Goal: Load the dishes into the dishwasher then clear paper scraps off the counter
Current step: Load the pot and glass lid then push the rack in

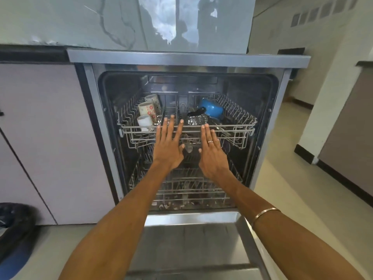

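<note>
The dishwasher (92, 110) stands open in front of me, its door (191, 239) folded down flat. Its upper rack (238, 130) holds three patterned white mugs (147, 111) lying at the left and a small blue pan (212, 110) with a black handle at the right. My left hand (168, 146) and my right hand (212, 152) are side by side with straight fingers, fingertips on the front rail of the upper rack. Neither hand holds anything. The lower rack (181, 188) sits below them inside the tub, its contents hard to make out.
A marble counter (80, 19) runs above the dishwasher. Pale cabinet fronts (40, 138) stand to the left. A dark bin bag (14, 225) lies on the floor at the lower left. Tiled floor (292, 158) and a wall corner lie to the right.
</note>
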The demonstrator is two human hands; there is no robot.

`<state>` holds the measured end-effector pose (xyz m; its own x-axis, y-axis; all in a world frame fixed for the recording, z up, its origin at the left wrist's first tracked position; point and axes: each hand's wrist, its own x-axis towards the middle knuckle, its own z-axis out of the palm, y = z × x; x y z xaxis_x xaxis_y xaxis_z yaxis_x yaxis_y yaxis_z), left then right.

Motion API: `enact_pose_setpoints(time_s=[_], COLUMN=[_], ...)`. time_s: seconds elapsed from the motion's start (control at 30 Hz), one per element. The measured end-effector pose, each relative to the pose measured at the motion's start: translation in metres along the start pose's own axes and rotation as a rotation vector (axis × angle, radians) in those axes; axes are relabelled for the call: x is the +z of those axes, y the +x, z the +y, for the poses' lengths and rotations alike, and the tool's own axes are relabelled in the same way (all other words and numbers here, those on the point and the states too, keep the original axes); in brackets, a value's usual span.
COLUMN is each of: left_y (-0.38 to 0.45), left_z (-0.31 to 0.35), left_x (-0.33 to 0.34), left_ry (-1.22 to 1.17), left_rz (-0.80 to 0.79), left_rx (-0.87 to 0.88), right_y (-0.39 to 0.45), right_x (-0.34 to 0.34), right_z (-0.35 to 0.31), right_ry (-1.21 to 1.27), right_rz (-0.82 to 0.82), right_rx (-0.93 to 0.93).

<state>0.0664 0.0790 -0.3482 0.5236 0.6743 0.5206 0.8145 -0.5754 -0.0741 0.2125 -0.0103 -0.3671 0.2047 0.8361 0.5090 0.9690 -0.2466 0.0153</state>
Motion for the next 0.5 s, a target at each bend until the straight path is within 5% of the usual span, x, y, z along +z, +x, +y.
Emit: enact_pose_setpoints(time_s=[0.5], left_y=[0.01], left_z=[-0.01], left_x=[-0.011], left_ry=[0.011], left_rz=[-0.074], left_rx=[0.081], right_y=[0.01], right_x=[-0.004], right_z=[0.008], right_ry=[0.007], right_rz=[-0.029], right_rx=[-0.004])
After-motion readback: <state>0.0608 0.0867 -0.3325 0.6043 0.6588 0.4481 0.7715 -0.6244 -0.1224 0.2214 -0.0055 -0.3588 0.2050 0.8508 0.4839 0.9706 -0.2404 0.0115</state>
